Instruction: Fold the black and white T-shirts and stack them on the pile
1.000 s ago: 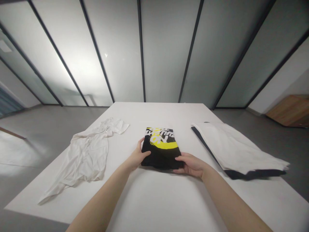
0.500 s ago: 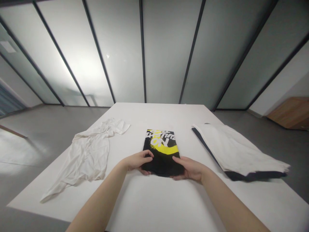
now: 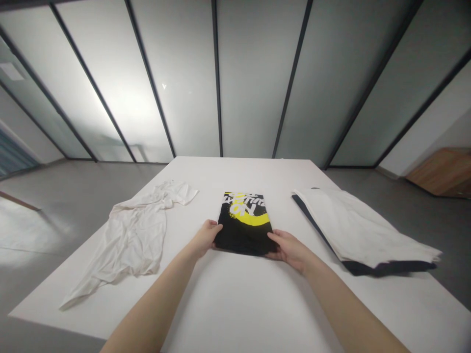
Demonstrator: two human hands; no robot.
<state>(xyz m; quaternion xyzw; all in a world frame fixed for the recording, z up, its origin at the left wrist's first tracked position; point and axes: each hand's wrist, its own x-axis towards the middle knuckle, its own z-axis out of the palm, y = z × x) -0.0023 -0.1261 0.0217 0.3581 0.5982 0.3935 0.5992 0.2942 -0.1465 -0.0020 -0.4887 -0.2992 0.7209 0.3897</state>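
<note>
Between my hands is a black T-shirt (image 3: 243, 234), folded into a neat rectangle, with white lettering and a yellow band printed on its far half. My left hand (image 3: 205, 239) pinches its near left corner, thumb on top and the other fingers partly hidden beneath. At the near right corner, my right hand (image 3: 290, 248) grips in the same way, thumb over the cloth. The near edge is straight; whether it is lifted off the table I cannot tell.
A crumpled white garment (image 3: 138, 235) lies on the left of the white table (image 3: 235, 304). To the right, white cloth (image 3: 364, 225) lies over dark cloth (image 3: 390, 267), reaching the table's right edge. Frosted glass panels (image 3: 253, 78) stand behind.
Both hands have shifted slightly away from me with the T-shirt. My left hand has moved outward to its corner, and the near edge now looks flatter and wider.
</note>
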